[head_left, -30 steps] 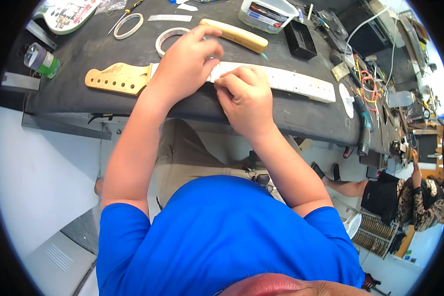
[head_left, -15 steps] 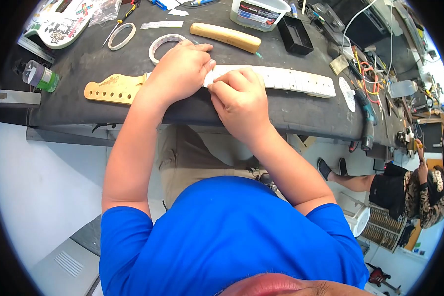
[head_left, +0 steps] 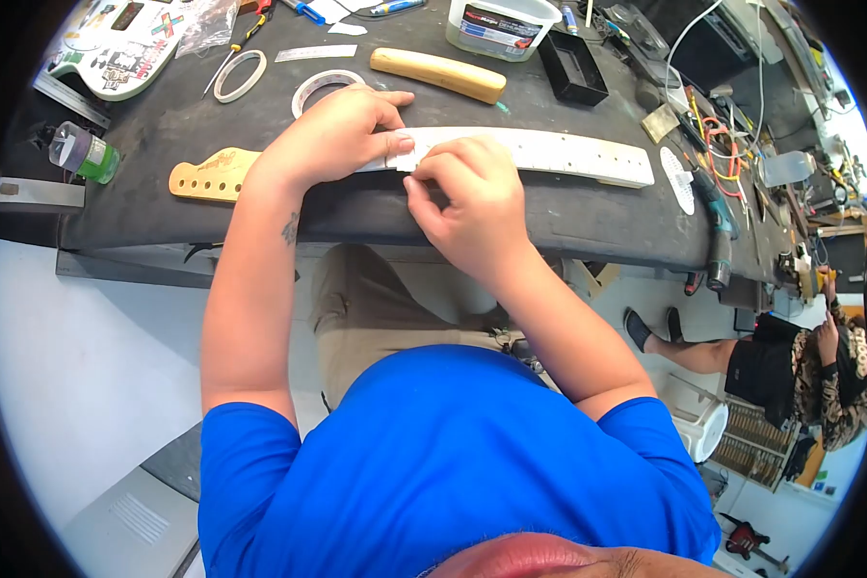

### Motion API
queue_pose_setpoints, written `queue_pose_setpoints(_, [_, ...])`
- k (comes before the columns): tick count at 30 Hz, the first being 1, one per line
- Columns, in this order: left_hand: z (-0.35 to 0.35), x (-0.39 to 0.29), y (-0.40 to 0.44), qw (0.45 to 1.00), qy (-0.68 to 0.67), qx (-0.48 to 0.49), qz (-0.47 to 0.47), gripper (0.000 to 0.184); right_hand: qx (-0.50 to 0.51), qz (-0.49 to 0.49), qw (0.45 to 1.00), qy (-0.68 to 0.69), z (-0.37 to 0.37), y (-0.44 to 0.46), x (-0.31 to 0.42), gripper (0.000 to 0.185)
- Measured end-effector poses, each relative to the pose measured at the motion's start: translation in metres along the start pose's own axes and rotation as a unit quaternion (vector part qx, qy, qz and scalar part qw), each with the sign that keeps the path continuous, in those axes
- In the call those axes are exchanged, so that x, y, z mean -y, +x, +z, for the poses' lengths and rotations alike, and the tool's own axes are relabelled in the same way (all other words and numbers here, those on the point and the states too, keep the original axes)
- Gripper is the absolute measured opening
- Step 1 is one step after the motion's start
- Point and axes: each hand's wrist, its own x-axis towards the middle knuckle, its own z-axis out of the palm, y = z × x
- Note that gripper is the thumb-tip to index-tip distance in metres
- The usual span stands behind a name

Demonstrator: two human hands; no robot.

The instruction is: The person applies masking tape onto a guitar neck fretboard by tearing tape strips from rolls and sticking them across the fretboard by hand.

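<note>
A guitar neck (head_left: pixel 578 156) lies across the dark bench, its fretboard face covered with white tape and its bare wooden headstock (head_left: pixel 212 176) at the left. My left hand (head_left: pixel 342 135) rests over the neck, thumb on the tape and forefinger stretched out to the right. Just right of it, my right hand (head_left: pixel 474 188) has thumb and forefinger pinched together at the near edge of the tape; what lies between the fingertips is too small to tell. Behind my left hand sits a tape roll (head_left: pixel 303 96), partly hidden. A yellow wooden block (head_left: pixel 438 73) lies beyond the neck.
Another tape roll (head_left: pixel 241 77), a ruler (head_left: pixel 316 53) and a stickered guitar body (head_left: pixel 125 48) are at the back left, with a bottle (head_left: pixel 85 152) at the left edge. A plastic tub (head_left: pixel 499 31), black box (head_left: pixel 572 69) and drill (head_left: pixel 719 231) stand right. A person (head_left: pixel 790 371) is at far right.
My left hand has shifted slightly left, with its thumb and forefinger spread wider. My right hand stays by the neck, its fingers curled more roundly. The view has moved slightly.
</note>
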Motion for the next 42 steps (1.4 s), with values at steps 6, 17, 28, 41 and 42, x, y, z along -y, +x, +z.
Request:
queue_pose_setpoints(6, [-0.005,-0.006,-0.001,1.0,-0.004,0.02,-0.007,0.032,-0.027,0.051,0.996,0.075,-0.01,-0.004,0.0,0.017])
queue_pose_setpoints(17, [0.012,-0.001,-0.006,0.995,0.042,-0.066,0.057,0.042,-0.03,0.048,0.993,0.108,-0.011,-0.002,-0.003,0.017])
queue_pose_setpoints(28, [0.017,-0.011,-0.01,0.996,0.036,-0.081,0.031,0.038,-0.025,0.033,0.993,0.11,-0.011,-0.003,-0.001,0.015])
queue_pose_setpoints(41, [0.033,-0.012,-0.013,0.962,0.205,-0.141,0.115,0.051,-0.028,0.022,0.992,0.12,-0.009,-0.001,0.0,0.016])
queue_pose_setpoints(42, [0.033,-0.013,-0.014,0.962,0.207,-0.135,0.115,0.05,-0.032,0.023,0.992,0.122,-0.01,-0.002,0.0,0.017])
